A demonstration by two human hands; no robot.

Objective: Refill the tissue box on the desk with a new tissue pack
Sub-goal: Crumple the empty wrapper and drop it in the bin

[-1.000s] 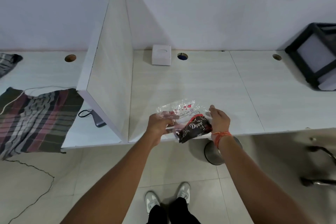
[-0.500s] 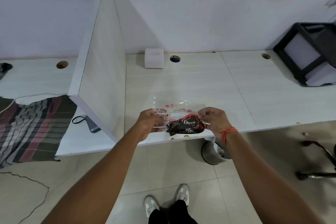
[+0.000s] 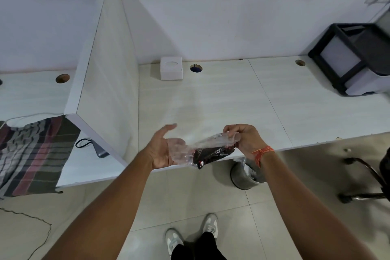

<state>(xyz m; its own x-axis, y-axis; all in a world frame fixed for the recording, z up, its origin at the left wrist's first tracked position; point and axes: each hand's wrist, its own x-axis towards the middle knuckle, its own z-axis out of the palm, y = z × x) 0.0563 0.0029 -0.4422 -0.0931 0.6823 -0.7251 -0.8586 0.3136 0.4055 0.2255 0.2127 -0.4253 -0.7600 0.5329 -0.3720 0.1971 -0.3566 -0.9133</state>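
Note:
A white tissue box (image 3: pixel 171 68) with a round top opening stands at the back of the desk (image 3: pixel 221 101), against the wall. Over the desk's front edge my right hand (image 3: pixel 242 139) pinches the top of a clear plastic bag (image 3: pixel 200 150) that holds a dark brown wrapper (image 3: pixel 213 155) with white lettering. My left hand (image 3: pixel 163 148) is spread open, palm up, under the bag's loose left end. The bag hangs tilted, its low end toward my left palm.
A white partition (image 3: pixel 105 82) bounds the desk on the left. Beyond it lie a striped cloth (image 3: pixel 33 154) and a dark phone with a loop strap (image 3: pixel 99 150). A black-framed box (image 3: pixel 354 72) sits at the right. A metal bin (image 3: pixel 245 175) and a chair base (image 3: pixel 367 183) stand under the desk edge.
My left hand let go of the bag and opened palm up. My right hand kept its grip and turned the bag and wrapper to hang slanted.

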